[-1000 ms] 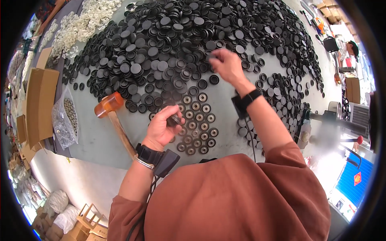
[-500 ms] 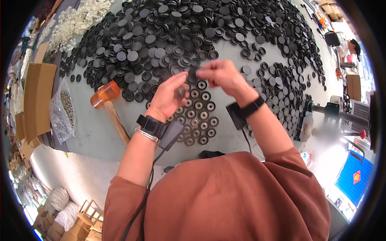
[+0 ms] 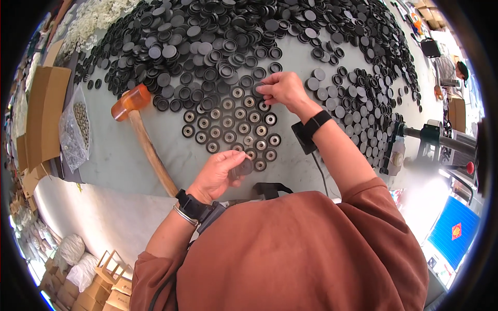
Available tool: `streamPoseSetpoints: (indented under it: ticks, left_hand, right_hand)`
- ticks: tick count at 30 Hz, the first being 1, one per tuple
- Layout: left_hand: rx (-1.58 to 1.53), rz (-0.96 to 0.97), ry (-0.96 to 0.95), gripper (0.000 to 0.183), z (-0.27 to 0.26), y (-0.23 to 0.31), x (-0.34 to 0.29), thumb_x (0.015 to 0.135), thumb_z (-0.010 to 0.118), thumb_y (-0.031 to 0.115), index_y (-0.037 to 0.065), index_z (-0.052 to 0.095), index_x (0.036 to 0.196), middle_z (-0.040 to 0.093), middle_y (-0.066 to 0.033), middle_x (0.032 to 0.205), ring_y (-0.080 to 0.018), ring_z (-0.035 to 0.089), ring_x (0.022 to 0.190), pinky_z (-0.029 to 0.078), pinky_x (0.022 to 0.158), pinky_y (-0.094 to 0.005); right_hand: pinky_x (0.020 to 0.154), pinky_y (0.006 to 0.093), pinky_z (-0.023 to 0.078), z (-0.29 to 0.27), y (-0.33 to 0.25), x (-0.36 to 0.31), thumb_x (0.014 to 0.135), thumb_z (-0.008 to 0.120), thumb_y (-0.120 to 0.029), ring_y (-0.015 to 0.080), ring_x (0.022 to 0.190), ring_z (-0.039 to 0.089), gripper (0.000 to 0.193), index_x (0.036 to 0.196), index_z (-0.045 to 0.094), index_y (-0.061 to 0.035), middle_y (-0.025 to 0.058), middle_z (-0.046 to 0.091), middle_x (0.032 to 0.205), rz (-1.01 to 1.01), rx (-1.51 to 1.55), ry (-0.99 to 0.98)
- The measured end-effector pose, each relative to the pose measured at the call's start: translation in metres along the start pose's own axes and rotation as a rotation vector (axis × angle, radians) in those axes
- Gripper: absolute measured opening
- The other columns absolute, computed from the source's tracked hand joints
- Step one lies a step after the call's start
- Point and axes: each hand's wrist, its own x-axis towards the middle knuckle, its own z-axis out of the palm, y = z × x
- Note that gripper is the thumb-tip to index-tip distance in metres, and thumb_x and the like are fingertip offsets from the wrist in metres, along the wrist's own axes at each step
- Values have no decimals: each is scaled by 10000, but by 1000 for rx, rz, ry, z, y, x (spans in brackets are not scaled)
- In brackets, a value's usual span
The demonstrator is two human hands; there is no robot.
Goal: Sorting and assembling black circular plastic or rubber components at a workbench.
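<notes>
My left hand (image 3: 213, 175) is closed near the table's front edge, gripping a dark round cap (image 3: 244, 167) between thumb and fingers. Farther forward, my right hand (image 3: 287, 92) pinches another black cap, mostly covered by the fingertips. Between and around the hands lies a patch of black caps with metal ring inserts (image 3: 229, 122), set close together with their open sides up. Right behind that patch rises a large heap of plain black caps (image 3: 207, 31), some face up and some face down.
An orange-headed mallet (image 3: 130, 102) with a wooden handle lies at the left. Beyond it are a clear plastic bag of small metal parts (image 3: 81, 124) and a cardboard box (image 3: 49, 111). White pieces (image 3: 98, 23) are piled at the far left. A metal bench device (image 3: 430, 136) stands at the right.
My left hand has drawn back toward the table's front edge, now with a cap in it, uncovering more of the ringed caps. My right hand stays near the heap's edge with a cap.
</notes>
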Motion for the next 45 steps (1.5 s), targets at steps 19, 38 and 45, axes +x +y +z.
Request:
streamPoseSetpoints:
  ticks: [19,38,45]
  left_hand:
    - [-211,121,160,198,0,15,5,850,574,270,106,571,962,564,0,832,-112,512,635,427,473,-196]
    - [-53,8,177,195,-16,3,-2,839,597,261,79,540,879,499,20,735,-92,508,604,432,485,-203]
    - [-81,14,185,193,-35,3,-9,838,597,255,73,543,874,483,14,765,-106,499,614,433,497,-211]
  right_hand:
    - [706,398,487,-16,28,-10,674,712,-312,341,815,585,354,925,621,-79,191,572,894,-623,-840,371]
    - [695,356,484,38,55,-70,750,559,-38,281,794,589,191,936,593,-22,112,612,917,-805,-675,559]
    - [768,339,401,50,70,-62,718,536,-93,220,931,521,249,955,606,-57,95,577,1008,-881,-1332,612]
